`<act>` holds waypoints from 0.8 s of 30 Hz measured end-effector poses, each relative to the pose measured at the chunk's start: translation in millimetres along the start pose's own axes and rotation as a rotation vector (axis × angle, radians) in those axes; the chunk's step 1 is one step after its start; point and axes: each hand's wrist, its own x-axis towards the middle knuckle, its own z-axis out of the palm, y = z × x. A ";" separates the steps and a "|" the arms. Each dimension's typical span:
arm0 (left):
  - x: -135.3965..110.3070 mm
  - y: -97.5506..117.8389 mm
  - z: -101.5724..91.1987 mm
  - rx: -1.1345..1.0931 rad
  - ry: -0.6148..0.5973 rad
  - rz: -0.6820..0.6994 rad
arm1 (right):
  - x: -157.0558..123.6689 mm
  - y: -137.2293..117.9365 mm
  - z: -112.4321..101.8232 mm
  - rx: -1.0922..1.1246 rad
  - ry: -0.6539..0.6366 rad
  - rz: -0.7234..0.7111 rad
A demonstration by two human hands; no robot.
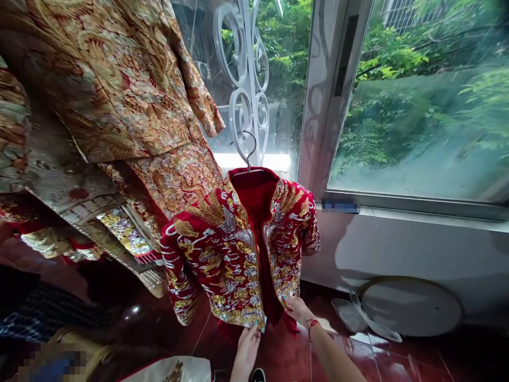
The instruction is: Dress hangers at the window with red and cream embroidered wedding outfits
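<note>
A red jacket (238, 254) with dense gold and silver embroidery hangs from a wire hanger (247, 148) hooked on a white wrought-iron window grille (242, 69). My left hand (247, 350) reaches up from below and grips the jacket's lower hem. My right hand (297, 310), with a red string at the wrist, pinches the hem's right front corner. A red lining shows down the open front, and a red fringe hangs below the hem.
Gold-and-red embroidered garments (111, 106) hang close on the left. A window (421, 101) and white wall (417, 249) fill the right. A round white board (409, 306) leans against the wall above a red tile floor (350, 355), with clear plastic (350, 314) beside it.
</note>
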 end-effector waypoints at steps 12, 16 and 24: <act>-84.7 -22.4 34.7 -0.340 -0.088 -0.261 | -104.3 22.0 18.3 1.083 -0.166 0.331; -101.4 -13.9 31.6 -0.361 -0.110 -0.408 | -118.0 12.4 23.6 1.088 -0.188 0.333; -121.0 7.9 21.6 -0.363 -0.169 -0.502 | -133.9 -15.8 40.6 1.086 -0.152 0.258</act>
